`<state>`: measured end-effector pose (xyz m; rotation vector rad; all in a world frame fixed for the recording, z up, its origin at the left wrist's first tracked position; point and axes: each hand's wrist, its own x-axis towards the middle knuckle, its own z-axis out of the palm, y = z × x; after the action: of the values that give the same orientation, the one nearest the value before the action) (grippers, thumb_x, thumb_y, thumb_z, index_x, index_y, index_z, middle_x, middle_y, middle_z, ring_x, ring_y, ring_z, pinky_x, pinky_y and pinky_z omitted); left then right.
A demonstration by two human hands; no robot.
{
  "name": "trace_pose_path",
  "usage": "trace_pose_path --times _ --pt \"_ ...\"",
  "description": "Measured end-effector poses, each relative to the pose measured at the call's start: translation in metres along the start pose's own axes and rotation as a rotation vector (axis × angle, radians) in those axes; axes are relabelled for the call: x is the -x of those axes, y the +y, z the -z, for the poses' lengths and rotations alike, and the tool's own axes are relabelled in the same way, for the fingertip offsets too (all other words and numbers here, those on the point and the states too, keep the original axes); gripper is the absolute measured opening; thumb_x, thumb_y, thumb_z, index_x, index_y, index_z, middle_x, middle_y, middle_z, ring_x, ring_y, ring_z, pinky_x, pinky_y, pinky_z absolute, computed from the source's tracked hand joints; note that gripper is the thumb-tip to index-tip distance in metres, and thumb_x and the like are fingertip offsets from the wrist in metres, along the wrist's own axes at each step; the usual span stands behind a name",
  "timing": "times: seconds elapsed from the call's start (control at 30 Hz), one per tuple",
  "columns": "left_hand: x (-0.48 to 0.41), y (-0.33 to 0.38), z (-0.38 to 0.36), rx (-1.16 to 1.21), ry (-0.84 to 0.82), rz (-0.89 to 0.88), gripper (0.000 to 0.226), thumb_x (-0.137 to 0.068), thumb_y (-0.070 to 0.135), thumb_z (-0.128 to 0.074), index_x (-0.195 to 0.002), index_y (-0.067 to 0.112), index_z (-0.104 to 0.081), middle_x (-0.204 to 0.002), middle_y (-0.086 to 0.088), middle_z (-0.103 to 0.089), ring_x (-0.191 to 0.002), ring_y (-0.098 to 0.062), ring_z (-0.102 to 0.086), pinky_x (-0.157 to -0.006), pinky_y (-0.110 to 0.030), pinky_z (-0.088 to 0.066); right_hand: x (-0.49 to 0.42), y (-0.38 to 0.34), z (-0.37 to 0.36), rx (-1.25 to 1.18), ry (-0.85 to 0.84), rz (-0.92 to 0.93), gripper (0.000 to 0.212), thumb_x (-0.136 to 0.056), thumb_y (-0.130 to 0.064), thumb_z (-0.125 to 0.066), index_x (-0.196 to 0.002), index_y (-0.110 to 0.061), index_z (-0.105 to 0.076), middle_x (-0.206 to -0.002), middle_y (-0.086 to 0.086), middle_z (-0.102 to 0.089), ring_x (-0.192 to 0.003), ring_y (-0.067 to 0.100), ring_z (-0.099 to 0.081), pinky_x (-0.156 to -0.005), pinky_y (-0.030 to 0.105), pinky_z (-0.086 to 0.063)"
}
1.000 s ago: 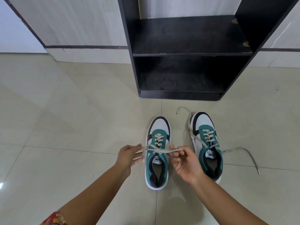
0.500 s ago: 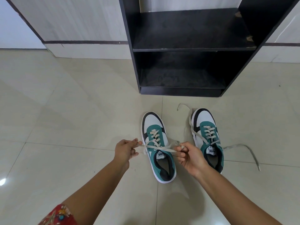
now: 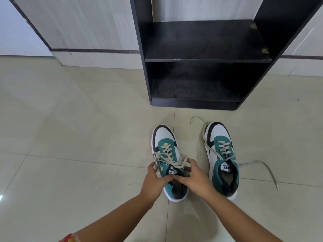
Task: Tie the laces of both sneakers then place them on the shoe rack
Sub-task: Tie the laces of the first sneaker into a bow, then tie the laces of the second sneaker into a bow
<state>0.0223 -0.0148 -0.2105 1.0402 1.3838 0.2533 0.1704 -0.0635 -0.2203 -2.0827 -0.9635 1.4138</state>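
Observation:
Two teal, white and black sneakers stand on the tiled floor with toes toward the black shoe rack (image 3: pixel 208 58). The left sneaker (image 3: pixel 165 138) has its beige laces (image 3: pixel 172 158) crossed over the tongue. My left hand (image 3: pixel 154 180) and my right hand (image 3: pixel 196 179) meet over its opening, fingertips touching, each pinching a lace end. The right sneaker (image 3: pixel 221 149) stands apart to the right. Its untied lace (image 3: pixel 258 163) trails over the floor to the right, with another end (image 3: pixel 195 118) lying toward the rack.
The shoe rack stands against a pale wall (image 3: pixel 83 23) and shows two dark shelves with nothing on them. Beige floor tiles (image 3: pixel 70 137) stretch out on the left and in front of me.
My hands were pulling the left sneaker's lace ends outward and apart. They have now come together over the shoe's opening, and the laces lie crossed and slack over the tongue.

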Motion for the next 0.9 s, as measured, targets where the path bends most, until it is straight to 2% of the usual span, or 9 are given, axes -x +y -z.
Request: trace_pose_path --times 0.1,0.2,0.27,0.33,0.43,0.63,0.77,0.83,0.9 --pt "-0.008 0.004 0.004 -0.108 0.021 -0.031 0.069 -0.072 0.015 -0.069 -0.134 0.014 -0.038 -0.124 -0.003 -0.055 -0.101 -0.019 -0.054 -0.096 -0.043 -0.05 -0.004 0.001 0.0 0.034 0.036 0.021 0.049 -0.076 -0.022 -0.064 -0.124 -0.021 -0.052 -0.118 -0.002 -0.067 -0.106 0.02 -0.064 -0.095 0.039 -0.05" --pt "-0.01 0.007 0.007 -0.253 0.104 -0.134 0.048 -0.08 0.013 -0.061 -0.127 0.014 -0.048 -0.124 -0.008 -0.062 -0.097 -0.018 -0.057 -0.088 -0.035 -0.051 -0.004 -0.001 -0.003 -0.044 0.023 0.012 0.041 -0.079 -0.02 -0.062 -0.119 -0.018 -0.056 -0.114 0.003 -0.069 -0.102 0.02 -0.065 -0.093 0.041 -0.052" --pt "-0.011 0.013 0.016 -0.424 0.185 -0.255 0.036 -0.086 0.015 -0.054 -0.122 0.017 -0.054 -0.118 -0.008 -0.066 -0.097 -0.022 -0.061 -0.082 -0.031 -0.048 -0.003 -0.007 -0.006 -0.154 -0.048 0.012 0.04 -0.081 -0.029 -0.067 -0.117 -0.018 -0.056 -0.111 -0.001 -0.068 -0.093 0.014 -0.065 -0.084 0.033 -0.055" --pt "-0.018 0.021 0.03 -0.593 0.28 -0.326 0.035 -0.088 0.013 -0.046 -0.121 0.018 -0.056 -0.113 -0.011 -0.068 -0.098 -0.031 -0.063 -0.081 -0.034 -0.049 0.001 -0.017 -0.008 -0.216 -0.152 0.007 0.035 -0.085 -0.035 -0.064 -0.115 -0.02 -0.054 -0.112 -0.003 -0.065 -0.091 0.01 -0.063 -0.072 0.022 -0.049" --pt "-0.029 0.033 0.053 -0.745 0.357 -0.38 0.037 -0.089 0.013 -0.042 -0.123 0.02 -0.055 -0.109 -0.013 -0.069 -0.097 -0.036 -0.063 -0.078 -0.036 -0.048 0.003 -0.024 -0.006 -0.163 -0.21 0.038 0.019 -0.09 -0.033 -0.055 -0.107 -0.024 -0.057 -0.118 -0.002 -0.063 -0.098 0.012 -0.061 -0.074 0.019 -0.042" --pt "-0.046 0.044 0.086 -0.723 0.434 -0.321 0.037 -0.089 0.01 -0.038 -0.121 0.018 -0.055 -0.104 -0.013 -0.068 -0.08 -0.027 -0.054 -0.069 -0.032 -0.04 0.01 -0.021 0.004 -0.154 -0.179 0.014 0.015 -0.09 -0.025 -0.049 -0.098 -0.026 -0.062 -0.104 -0.005 -0.066 -0.085 0.012 -0.064 -0.077 0.022 -0.043" --pt "-0.051 0.034 0.091 -0.709 0.408 -0.281 0.036 -0.089 0.007 -0.036 -0.121 0.014 -0.053 -0.104 -0.015 -0.067 -0.08 -0.027 -0.053 -0.07 -0.033 -0.04 0.016 -0.017 0.018 -0.173 -0.13 0.008 0.018 -0.091 -0.02 -0.047 -0.098 -0.026 -0.062 -0.1 -0.005 -0.068 -0.083 0.012 -0.063 -0.078 0.022 -0.044" --pt "-0.05 0.029 0.086 -0.672 0.379 -0.263 0.035 -0.09 0.007 -0.038 -0.123 0.012 -0.049 -0.107 -0.017 -0.065 -0.085 -0.029 -0.054 -0.072 -0.036 -0.041 0.021 -0.014 0.025 -0.176 -0.108 0.025 0.018 -0.092 -0.019 -0.048 -0.102 -0.025 -0.062 -0.104 -0.001 -0.069 -0.083 0.012 -0.063 -0.076 0.021 -0.044" --pt "-0.05 0.026 0.075 -0.655 0.412 -0.303 0.04 -0.089 0.009 -0.042 -0.129 0.01 -0.043 -0.125 -0.02 -0.055 -0.111 -0.037 -0.051 -0.088 -0.043 -0.042 0.027 -0.011 0.035 -0.167 -0.048 0.062 0.017 -0.091 -0.019 -0.051 -0.099 -0.027 -0.063 -0.105 0.003 -0.071 -0.083 0.015 -0.064 -0.077 0.025 -0.046"
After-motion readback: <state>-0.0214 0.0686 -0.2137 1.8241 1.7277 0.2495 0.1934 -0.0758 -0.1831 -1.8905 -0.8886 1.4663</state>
